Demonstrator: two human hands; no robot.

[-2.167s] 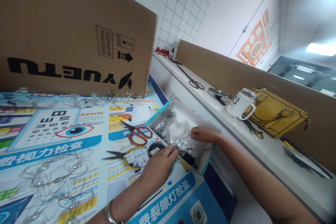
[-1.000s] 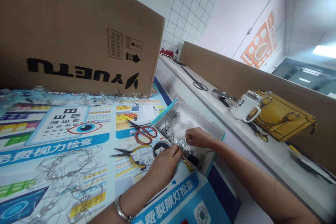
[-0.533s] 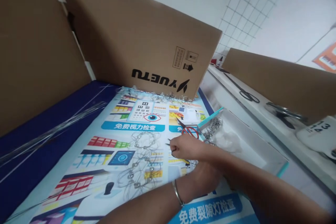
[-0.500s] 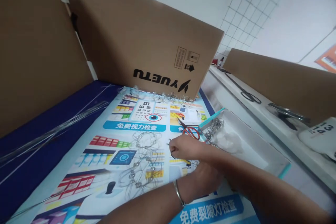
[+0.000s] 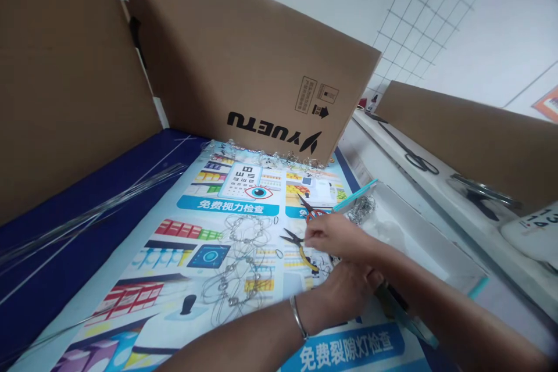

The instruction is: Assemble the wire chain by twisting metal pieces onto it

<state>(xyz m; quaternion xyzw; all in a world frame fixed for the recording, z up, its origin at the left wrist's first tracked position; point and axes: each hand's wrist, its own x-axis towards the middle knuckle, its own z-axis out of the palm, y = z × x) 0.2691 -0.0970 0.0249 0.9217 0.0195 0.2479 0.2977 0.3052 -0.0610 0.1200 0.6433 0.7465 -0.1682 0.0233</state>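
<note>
My right hand (image 5: 333, 237), its fingers curled together, is above the yellow-handled pliers (image 5: 299, 243) and just below the red-handled scissors (image 5: 309, 209); what it pinches, if anything, is too small to tell. Under my right wrist lies my left hand (image 5: 346, 290), partly covered, its fingers bent round something hidden. A silver bangle circles the left wrist. Left of the hands, two wire rings with beads, an upper one (image 5: 246, 229) and a lower one (image 5: 235, 285), lie on the printed sheet (image 5: 165, 308). Two small dark loops rest near the pliers' tips.
A white tray (image 5: 449, 250) with a wire tangle (image 5: 361, 208) and clear plastic stands at the right. Behind the sheet rises a cardboard panel (image 5: 244, 52), with clear bits along its foot. Long thin wires (image 5: 108, 209) lie at the left; black scissors (image 5: 418, 161) lie on the right ledge.
My right hand has moved to the right, off the pliers, which now show more fully, and it covers the scissors' red handles more. My left hand has hardly moved. The view has shifted slightly.
</note>
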